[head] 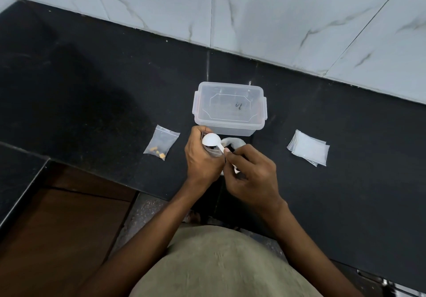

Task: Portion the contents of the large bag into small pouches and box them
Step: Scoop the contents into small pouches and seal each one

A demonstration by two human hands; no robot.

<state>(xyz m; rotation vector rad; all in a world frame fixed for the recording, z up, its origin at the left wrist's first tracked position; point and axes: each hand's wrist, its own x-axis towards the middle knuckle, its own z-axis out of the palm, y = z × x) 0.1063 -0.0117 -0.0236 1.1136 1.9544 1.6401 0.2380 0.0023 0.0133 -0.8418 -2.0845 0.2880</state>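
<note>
Two bare hands are working close together over a dark, polished stone table (92, 93), seen from above. The left hand (202, 158) is curling its fingers around a small clear plastic pouch (213, 152), holding it upright with its mouth facing up. The right hand (251, 174) is pinching the thin handle of a white plastic scoop (211, 140), whose rounded bowl is sitting at the pouch's mouth. Between and just beyond the hands, a larger whitish bag (234, 143) is lying, mostly hidden; its contents cannot be made out.

Directly beyond the hands, nearly touching the left knuckles, a translucent rectangular box (230, 110) with rounded corners and side clips is sitting with its lid on. Left of the left hand, a small flat pouch holding a few tan pieces (161, 143) is lying apart from everything else. Well to the right of the right hand, a fanned stack of empty clear pouches (309, 148) is resting flat.

Wide stretches of bare stone are lying open to the far left and far right. Beyond the box, a pale, grey-veined marble wall (276, 15) is bounding the table. Near the person, the table's front edge is stepping back at the left.
</note>
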